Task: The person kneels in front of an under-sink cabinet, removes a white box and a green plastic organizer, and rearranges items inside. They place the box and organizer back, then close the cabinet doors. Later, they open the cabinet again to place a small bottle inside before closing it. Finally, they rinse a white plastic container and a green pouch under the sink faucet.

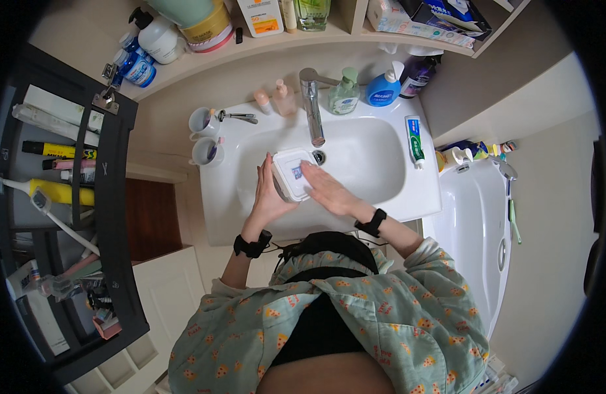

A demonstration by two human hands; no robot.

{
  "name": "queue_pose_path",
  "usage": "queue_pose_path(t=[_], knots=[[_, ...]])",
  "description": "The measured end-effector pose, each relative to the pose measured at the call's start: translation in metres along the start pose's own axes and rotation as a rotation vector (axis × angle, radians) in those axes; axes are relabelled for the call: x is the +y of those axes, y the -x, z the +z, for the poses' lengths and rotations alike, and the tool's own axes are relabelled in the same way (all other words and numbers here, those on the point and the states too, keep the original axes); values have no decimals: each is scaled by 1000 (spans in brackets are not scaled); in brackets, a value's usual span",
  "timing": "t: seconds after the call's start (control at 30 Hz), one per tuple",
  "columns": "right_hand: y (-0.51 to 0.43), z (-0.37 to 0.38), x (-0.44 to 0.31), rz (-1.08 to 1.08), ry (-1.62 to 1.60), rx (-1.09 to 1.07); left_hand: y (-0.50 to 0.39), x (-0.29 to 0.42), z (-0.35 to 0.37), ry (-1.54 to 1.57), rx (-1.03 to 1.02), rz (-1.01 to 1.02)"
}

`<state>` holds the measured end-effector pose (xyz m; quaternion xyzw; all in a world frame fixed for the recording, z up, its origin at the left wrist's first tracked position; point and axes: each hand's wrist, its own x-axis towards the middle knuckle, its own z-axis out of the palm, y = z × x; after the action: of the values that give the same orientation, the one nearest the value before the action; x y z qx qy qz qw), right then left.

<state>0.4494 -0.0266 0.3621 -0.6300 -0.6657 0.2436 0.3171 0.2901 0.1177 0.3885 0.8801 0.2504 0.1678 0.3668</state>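
My left hand (269, 196) grips the side of a rectangular container (293, 170) with a white lid, held over the sink basin (369, 162). A small printed label marks the lid. Flat fingers of my right hand (330, 187) rest on the lid's right part. What the container holds is hidden. Just beyond it stands the chrome faucet (312, 108), its spout ending above the drain (319, 157). Both wrists wear black bands.
Two cups (207, 151) stand at the counter's left. Pump bottles, one green (344, 93) and one blue (384, 88), line the back. A toothpaste tube (415, 143) lies right. An open dark cabinet door (120, 236) with toiletries is at left; a bathtub (472, 212) at right.
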Motion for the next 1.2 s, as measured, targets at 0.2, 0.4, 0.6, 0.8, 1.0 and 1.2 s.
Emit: queue_pose_path(t=[0.2, 0.4, 0.6, 0.8, 1.0, 1.2], knots=[[-4, -32, 55, 318, -92, 443, -4, -9, -3, 61, -27, -25], [-71, -111, 102, 486, -597, 538, -11, -13, 9, 35, -101, -30], [-124, -126, 103, 425, -617, 548, -31, -21, 33, 66, -161, -33], [-137, -141, 97, 425, -501, 445, -46, -30, 55, 57, -191, -5], [-106, -83, 118, 426, -500, 573, -56, -40, 76, 42, -186, 3], [-35, 28, 112, 365, -185, 94, -63, -40, 91, -15, -182, -14]])
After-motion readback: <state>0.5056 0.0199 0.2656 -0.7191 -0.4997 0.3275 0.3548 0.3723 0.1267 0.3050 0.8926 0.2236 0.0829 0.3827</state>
